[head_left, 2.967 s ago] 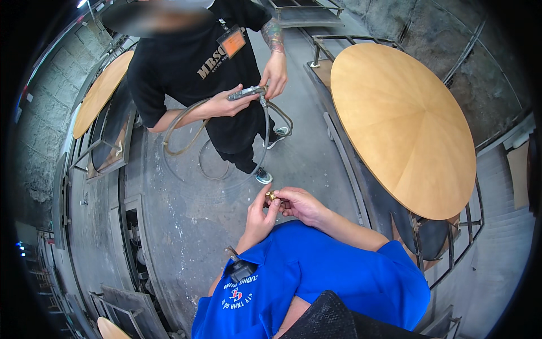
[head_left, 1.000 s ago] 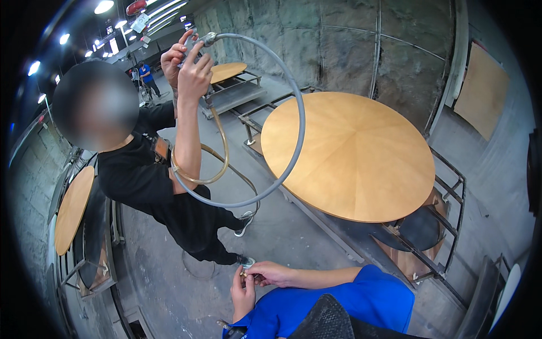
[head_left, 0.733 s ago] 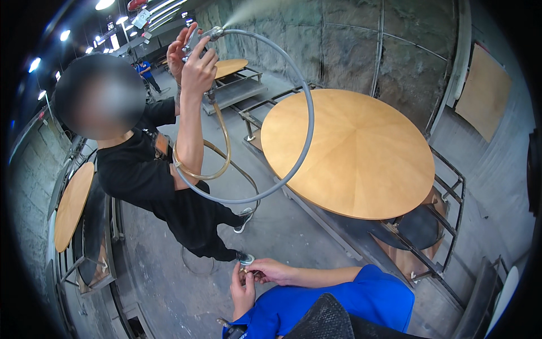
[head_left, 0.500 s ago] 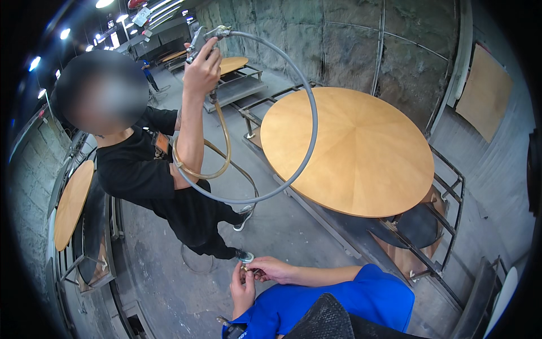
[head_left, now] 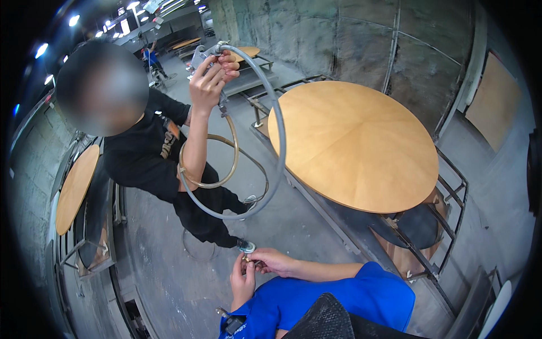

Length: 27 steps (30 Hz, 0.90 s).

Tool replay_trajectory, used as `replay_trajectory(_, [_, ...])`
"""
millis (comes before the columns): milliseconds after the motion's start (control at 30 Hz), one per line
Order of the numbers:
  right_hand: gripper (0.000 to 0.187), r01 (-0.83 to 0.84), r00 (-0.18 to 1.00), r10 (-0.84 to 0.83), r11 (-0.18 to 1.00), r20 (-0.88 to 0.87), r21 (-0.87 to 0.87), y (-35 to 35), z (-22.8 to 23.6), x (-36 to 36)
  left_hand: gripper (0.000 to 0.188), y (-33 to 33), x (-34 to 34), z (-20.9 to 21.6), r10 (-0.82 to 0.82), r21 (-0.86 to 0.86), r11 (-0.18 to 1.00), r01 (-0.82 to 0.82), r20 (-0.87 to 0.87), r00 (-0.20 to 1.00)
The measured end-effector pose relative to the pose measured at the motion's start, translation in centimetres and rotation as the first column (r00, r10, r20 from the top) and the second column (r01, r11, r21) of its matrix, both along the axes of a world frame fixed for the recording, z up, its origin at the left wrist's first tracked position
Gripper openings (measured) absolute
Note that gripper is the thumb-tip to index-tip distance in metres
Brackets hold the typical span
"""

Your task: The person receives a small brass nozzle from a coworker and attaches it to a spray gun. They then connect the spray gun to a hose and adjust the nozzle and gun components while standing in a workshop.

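My left hand [head_left: 243, 281] and my right hand [head_left: 275, 263] meet at the lower middle, fingers pinched together around a small brass-coloured metal piece [head_left: 246, 259]. Its exact kind is too small to make out, and the fingers partly cover it. In front of me at the left, a person in black [head_left: 148, 148] holds up a metal spray gun [head_left: 202, 59] with both hands. A grey hose [head_left: 278, 121] loops from the gun's top, and a yellowish hose [head_left: 234, 148] hangs from its lower end.
A large round wooden tabletop [head_left: 355, 144] lies on a metal frame [head_left: 451, 212] at the right. Another tabletop [head_left: 77, 189] rests on a rack at the left. More round tops stand at the back. A brown board [head_left: 493, 101] is against the right wall.
The person in black has brought a second hand up to the spray gun, and the hose loop has swung and narrowed. My hands stay together on the small piece. The view has shifted slightly.
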State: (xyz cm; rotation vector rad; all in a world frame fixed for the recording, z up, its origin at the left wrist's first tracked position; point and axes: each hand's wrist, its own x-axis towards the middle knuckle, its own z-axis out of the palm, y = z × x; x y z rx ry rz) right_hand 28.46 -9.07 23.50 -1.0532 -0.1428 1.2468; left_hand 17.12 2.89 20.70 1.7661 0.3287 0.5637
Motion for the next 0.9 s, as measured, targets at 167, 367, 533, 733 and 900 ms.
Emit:
replay_trajectory(167, [0.028,0.046,0.999,-0.045,0.999,0.031,-0.016,-0.6,1.0,-0.4,0.038,-0.8,-0.5,1.4,0.001,0.001,1.0,-0.001,-0.052,0.999])
replay_trajectory(367, [0.034,0.054,0.997,-0.052,0.998,0.052,-0.019,-1.0,1.8,-0.7,0.033,-1.4,-0.9,2.4,-0.009,-0.025,1.0,0.007,-0.068,0.998])
replay_trajectory(533, [0.035,0.001,0.999,-0.001,1.0,0.032,0.015,-1.1,1.8,-0.6,0.032,-1.5,-1.0,2.4,0.029,-0.008,1.0,-0.03,-0.05,0.998])
replay_trajectory(733, [0.038,-0.022,1.0,0.022,1.0,0.014,0.006,-1.3,1.9,-0.5,0.032,-2.1,-1.2,2.9,0.038,0.005,0.999,-0.038,-0.003,0.999])
replay_trajectory(900, [0.039,-0.03,0.999,0.03,0.999,0.02,0.011,-1.8,1.9,-0.7,0.033,-2.7,-1.5,3.3,0.034,-0.008,0.999,-0.035,-0.062,0.997])
